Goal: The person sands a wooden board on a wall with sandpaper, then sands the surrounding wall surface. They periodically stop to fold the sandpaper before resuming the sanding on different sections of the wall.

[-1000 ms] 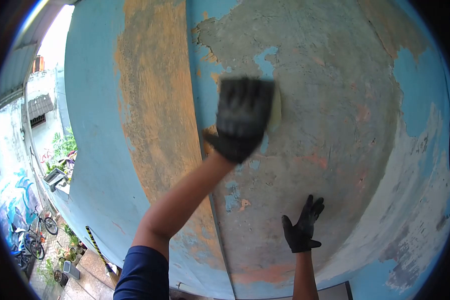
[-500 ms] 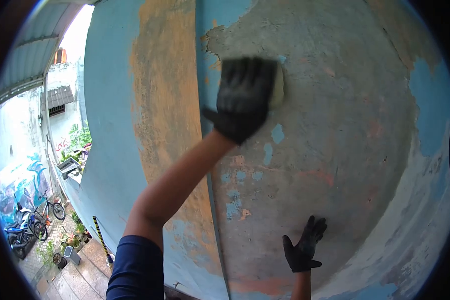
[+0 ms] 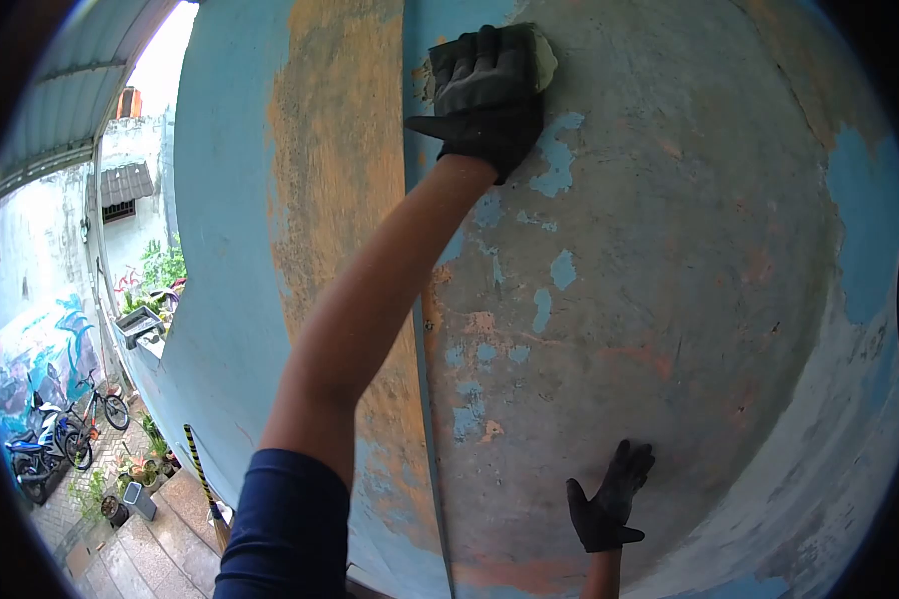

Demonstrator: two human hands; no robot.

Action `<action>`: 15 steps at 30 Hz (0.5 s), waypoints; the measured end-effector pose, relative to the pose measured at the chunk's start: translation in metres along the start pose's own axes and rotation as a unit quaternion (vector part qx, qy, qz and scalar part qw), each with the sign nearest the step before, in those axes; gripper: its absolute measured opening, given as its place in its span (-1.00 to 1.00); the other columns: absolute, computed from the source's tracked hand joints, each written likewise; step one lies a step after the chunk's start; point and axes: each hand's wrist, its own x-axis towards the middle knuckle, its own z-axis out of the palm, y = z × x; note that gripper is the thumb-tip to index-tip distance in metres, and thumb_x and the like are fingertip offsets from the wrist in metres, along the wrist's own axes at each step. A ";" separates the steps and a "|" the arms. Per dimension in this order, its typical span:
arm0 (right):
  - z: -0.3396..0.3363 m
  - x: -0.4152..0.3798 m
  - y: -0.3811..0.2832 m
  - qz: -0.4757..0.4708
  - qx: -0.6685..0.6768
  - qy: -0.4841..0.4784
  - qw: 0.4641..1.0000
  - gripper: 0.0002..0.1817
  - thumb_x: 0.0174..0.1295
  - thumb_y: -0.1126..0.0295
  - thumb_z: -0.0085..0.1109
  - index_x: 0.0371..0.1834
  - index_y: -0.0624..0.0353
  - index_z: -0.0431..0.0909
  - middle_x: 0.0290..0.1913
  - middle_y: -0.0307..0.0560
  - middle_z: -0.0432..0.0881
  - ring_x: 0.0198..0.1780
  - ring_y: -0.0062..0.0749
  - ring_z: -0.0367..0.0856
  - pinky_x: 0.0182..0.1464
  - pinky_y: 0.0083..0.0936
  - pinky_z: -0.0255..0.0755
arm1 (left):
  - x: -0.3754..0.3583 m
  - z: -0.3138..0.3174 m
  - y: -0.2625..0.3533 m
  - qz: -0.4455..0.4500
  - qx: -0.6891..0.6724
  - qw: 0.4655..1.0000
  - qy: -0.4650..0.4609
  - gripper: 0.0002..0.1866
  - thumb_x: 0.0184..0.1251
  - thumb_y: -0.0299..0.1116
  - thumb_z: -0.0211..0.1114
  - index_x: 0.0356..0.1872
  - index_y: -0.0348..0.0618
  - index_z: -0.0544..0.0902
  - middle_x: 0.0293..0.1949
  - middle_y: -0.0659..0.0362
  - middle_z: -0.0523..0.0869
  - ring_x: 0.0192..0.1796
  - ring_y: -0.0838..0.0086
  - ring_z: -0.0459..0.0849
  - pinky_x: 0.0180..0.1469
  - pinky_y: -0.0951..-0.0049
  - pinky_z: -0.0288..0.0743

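My left hand [image 3: 487, 92], in a black glove, is raised near the top of the wall. It presses a flat pad [image 3: 546, 62] against the surface; a pale edge shows at the right and a dark corner at the upper left. The fingers and palm hide most of this pad, and its exact kind cannot be made out. Lower down, my right hand [image 3: 607, 501], also gloved in black, rests against the grey wall [image 3: 659, 240] with thumb and fingers apart. Blue paint patches [image 3: 557, 165] dot the grey surface below my left hand.
A tan, worn strip [image 3: 340, 150] runs down the wall beside a vertical edge. At the lower left are tiled steps [image 3: 160, 549], a broom with a striped handle [image 3: 198, 469], potted plants [image 3: 115, 511], a motorcycle [image 3: 35, 459] and a bicycle [image 3: 100, 409].
My left hand has moved up the wall with the pad, uncovering blue patches beneath it. My right hand stays at nearly the same spot; the view has shifted slightly.
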 end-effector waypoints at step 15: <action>-0.004 0.000 0.004 -0.014 0.007 -0.017 1.000 0.28 0.17 0.03 0.50 0.78 0.20 -0.22 0.73 0.55 -0.35 0.72 0.60 -0.46 0.61 0.48 -0.30 | -0.065 -0.019 0.065 0.054 0.039 0.997 -0.035 -0.50 0.32 -0.29 0.25 0.26 -0.29 0.58 0.07 -0.16 0.67 0.18 -0.05 0.64 0.46 -0.32 0.29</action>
